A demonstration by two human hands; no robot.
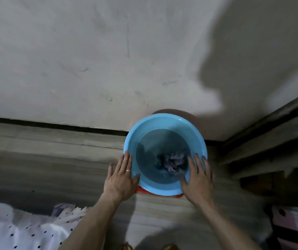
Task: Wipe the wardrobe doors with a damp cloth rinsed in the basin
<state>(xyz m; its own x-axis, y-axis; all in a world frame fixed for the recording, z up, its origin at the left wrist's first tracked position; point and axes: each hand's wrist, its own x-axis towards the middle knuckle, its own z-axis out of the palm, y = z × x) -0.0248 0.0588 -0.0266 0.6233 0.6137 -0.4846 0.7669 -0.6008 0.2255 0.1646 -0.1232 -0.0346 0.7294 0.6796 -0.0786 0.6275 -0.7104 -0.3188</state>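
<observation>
A round blue basin (164, 121) holding water stands on something red against the wall. A crumpled greyish cloth (172, 161) lies soaked in the water at the right side of the basin. My left hand (121, 179) lies flat with straight fingers against the basin's left outer rim; a ring is on one finger. My right hand (197, 179) rests with spread, straight fingers over the right rim, fingertips near the cloth but not holding it. No wardrobe door is clearly in view.
A pale scuffed wall (108, 60) rises behind the basin above a dark skirting line (54, 125). The floor (45, 159) is wood-patterned. Dark wooden shelving or furniture (270, 150) stands at the right. White dotted fabric (18, 231) lies at the lower left.
</observation>
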